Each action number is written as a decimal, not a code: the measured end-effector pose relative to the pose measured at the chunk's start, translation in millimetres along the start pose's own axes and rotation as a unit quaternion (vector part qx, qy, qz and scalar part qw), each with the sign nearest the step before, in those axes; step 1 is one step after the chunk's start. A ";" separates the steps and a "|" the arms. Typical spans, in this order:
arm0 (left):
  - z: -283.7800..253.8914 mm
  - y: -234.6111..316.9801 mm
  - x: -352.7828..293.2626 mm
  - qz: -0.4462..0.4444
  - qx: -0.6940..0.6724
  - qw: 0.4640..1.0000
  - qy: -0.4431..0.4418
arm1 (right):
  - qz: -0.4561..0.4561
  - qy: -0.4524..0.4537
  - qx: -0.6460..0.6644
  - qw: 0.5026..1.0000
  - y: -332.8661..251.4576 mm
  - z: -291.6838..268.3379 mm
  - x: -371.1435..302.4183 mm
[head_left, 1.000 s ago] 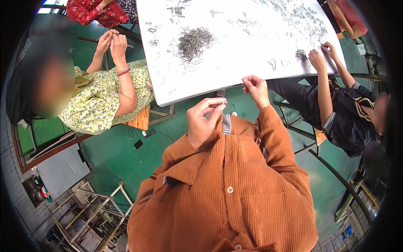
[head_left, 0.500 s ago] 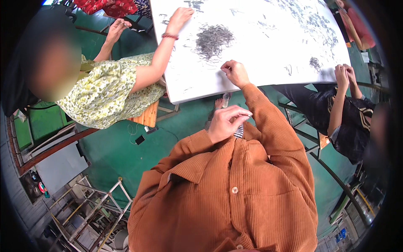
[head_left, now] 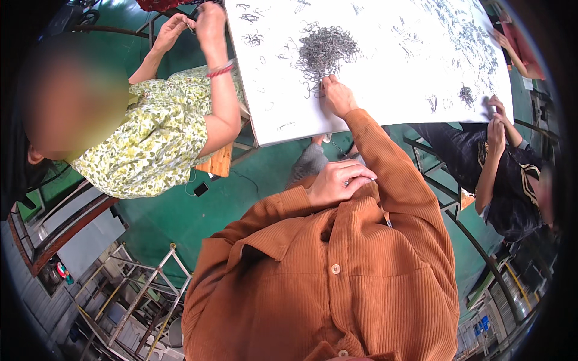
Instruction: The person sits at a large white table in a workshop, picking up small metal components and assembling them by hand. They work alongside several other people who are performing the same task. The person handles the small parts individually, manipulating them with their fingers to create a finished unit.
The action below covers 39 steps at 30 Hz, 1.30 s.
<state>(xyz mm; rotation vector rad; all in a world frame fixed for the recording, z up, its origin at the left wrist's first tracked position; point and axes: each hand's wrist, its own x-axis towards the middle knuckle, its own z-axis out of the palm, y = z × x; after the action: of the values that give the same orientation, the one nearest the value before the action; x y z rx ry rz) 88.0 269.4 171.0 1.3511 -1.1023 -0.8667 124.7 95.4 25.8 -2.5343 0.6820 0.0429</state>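
A tangled pile of thin dark loops (head_left: 327,49) lies on the white tabletop (head_left: 373,90); they are too small to name exactly. My right hand (head_left: 340,97) reaches over the table, its fingertips pinched together at the pile's near edge. Whatever sits between those fingertips is too small to make out. Close to my chest, off the table, my left hand (head_left: 342,182) is closed with thumb and fingers together. What it holds, if anything, is hidden.
Smaller groups of dark loops (head_left: 253,39) are scattered left of the pile, and another little heap (head_left: 466,95) lies far right. A co-worker in a floral top (head_left: 144,144) sits at left, both hands raised. Another in dark clothes (head_left: 512,198) works at right.
My right hand has moved to the pile's near edge from the bare tabletop below it. My left hand has shifted slightly right and lower. The left co-worker's arm has lifted off the table.
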 end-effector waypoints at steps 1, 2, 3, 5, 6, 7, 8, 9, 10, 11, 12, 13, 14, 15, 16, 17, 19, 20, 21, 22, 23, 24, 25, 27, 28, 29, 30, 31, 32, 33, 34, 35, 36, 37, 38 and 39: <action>-2.4 -0.1 2.9 0.005 0.009 1.000 -0.002 | -0.004 0.012 0.036 0.999 -1.0 -6.8 -1.3; -1.7 -1.2 3.6 0.020 0.009 1.000 0.014 | -0.007 0.025 0.071 0.997 -0.6 -11.7 -2.5; -2.1 -0.3 5.9 0.017 0.015 1.000 0.011 | -0.016 0.018 0.091 0.996 5.6 -11.9 0.1; -2.5 3.4 8.6 0.011 0.027 1.000 0.001 | -0.031 0.006 0.129 0.991 19.2 -10.6 3.2; -1.7 5.0 9.6 0.002 0.022 1.000 0.003 | -0.031 0.031 0.148 0.988 17.8 -16.8 0.6; -0.4 7.4 10.7 -0.007 0.017 1.000 0.004 | -0.031 0.057 0.167 0.984 15.7 -21.9 -4.3; 1.3 10.2 11.8 -0.016 0.012 1.000 0.002 | -0.029 0.084 0.186 0.979 15.2 -27.9 -11.5; 2.9 14.5 11.5 -0.024 0.006 1.000 0.008 | -0.019 0.100 0.199 0.975 11.6 -40.2 -21.7; 4.0 19.3 13.4 -0.030 -0.001 0.999 0.011 | -0.007 0.119 0.211 0.970 7.8 -59.9 -33.8; 6.2 22.8 14.6 -0.035 -0.008 0.999 0.013 | 0.006 0.138 0.223 0.965 5.5 -76.4 -48.4; 11.2 24.1 13.6 -0.030 -0.004 0.999 0.024 | 0.019 0.183 0.263 0.947 7.0 -88.6 -67.7; 13.7 31.4 14.6 -0.029 -0.021 0.999 0.036 | 0.062 0.164 0.322 0.930 3.7 -107.0 -91.1; 17.8 34.0 12.6 -0.035 -0.032 0.998 0.046 | 0.101 0.144 0.381 0.908 -3.4 -129.9 -119.4; 19.9 35.6 11.7 -0.040 -0.042 0.997 0.053 | 0.139 0.126 0.439 0.878 -10.4 -149.4 -146.3; 21.2 35.7 9.0 -0.059 -0.072 0.995 0.041 | 0.136 0.131 0.488 0.852 -15.6 -163.8 -173.7; 26.3 36.3 7.3 -0.067 -0.129 0.988 0.047 | 0.134 0.139 0.536 0.822 -20.9 -173.4 -201.4; 36.1 41.7 1.0 -0.087 -0.141 0.984 0.065 | 0.095 0.170 0.616 0.763 -29.4 -171.9 -246.3; 40.6 44.4 -1.5 -0.089 -0.153 0.982 0.060 | 0.069 0.189 0.619 0.759 -34.3 -171.3 -262.0; 45.9 50.6 -4.6 -0.092 -0.127 0.986 0.053 | 0.044 0.208 0.623 0.753 -40.1 -169.4 -275.3; 53.0 57.3 -7.3 -0.094 -0.125 0.987 0.047 | 0.041 0.234 0.562 0.792 -39.9 -164.5 -286.2; 60.3 63.1 -10.4 -0.095 -0.123 0.987 0.041 | 0.044 0.256 0.534 0.805 -41.6 -162.7 -295.8; 67.0 67.9 -13.5 -0.084 -0.126 0.988 0.040 | 0.056 0.269 0.522 0.807 -43.1 -164.7 -304.8; 73.4 70.7 -18.4 -0.075 -0.134 0.987 0.039 | 0.071 0.279 0.509 0.811 -45.3 -166.0 -314.3; 87.2 75.5 -26.7 -0.061 -0.133 0.989 0.034 | 0.053 0.333 0.465 0.818 -46.8 -164.7 -331.7; 94.1 77.8 -29.8 -0.057 -0.125 0.990 0.030 | 0.045 0.357 0.441 0.822 -46.1 -164.4 -340.8; 101.4 80.4 -32.1 -0.052 -0.116 0.991 0.027 | 0.054 0.363 0.442 0.819 -45.1 -164.9 -349.6; 108.4 82.9 -33.0 -0.051 -0.107 0.993 0.011 | 0.064 0.366 0.444 0.816 -43.6 -165.5 -356.2; 115.6 87.2 -34.7 -0.052 -0.080 0.995 -0.004 | 0.073 0.369 0.446 0.812 -42.0 -166.1 -362.9; 122.6 91.9 -36.2 -0.051 -0.053 0.997 -0.019 | 0.079 0.380 0.433 0.813 -40.5 -166.7 -369.8; 128.3 92.8 -33.8 -0.047 -0.028 0.998 -0.037 | 0.078 0.396 0.428 0.809 -38.1 -166.3 -374.8; 132.1 89.0 -31.9 -0.033 -0.028 0.998 -0.053 | 0.076 0.412 0.421 0.805 -36.7 -165.6 -379.3; 136.0 85.2 -30.3 -0.016 -0.037 0.997 -0.069 | 0.073 0.428 0.414 0.800 -36.0 -164.7 -383.4; 140.6 81.7 -28.2 0.002 -0.049 0.995 -0.085 | 0.059 0.450 0.418 0.787 -36.3 -164.5 -387.8; 145.3 79.4 -27.1 0.019 -0.060 0.993 -0.101 | 0.061 0.477 0.419 0.770 -37.3 -163.4 -392.3; 150.3 81.1 -26.2 0.022 -0.061 0.990 -0.121 | 0.063 0.504 0.418 0.753 -39.0 -162.4 -396.2; 156.0 85.8 -24.9 0.025 -0.061 0.988 -0.142 | 0.064 0.531 0.419 0.734 -39.7 -161.3 -399.6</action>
<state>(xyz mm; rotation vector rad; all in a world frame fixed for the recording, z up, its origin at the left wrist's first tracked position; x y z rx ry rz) -77.8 252.2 238.2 1.1171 -1.2728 -1.0964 -221.3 230.9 247.7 -1.4143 0.9568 -1.4207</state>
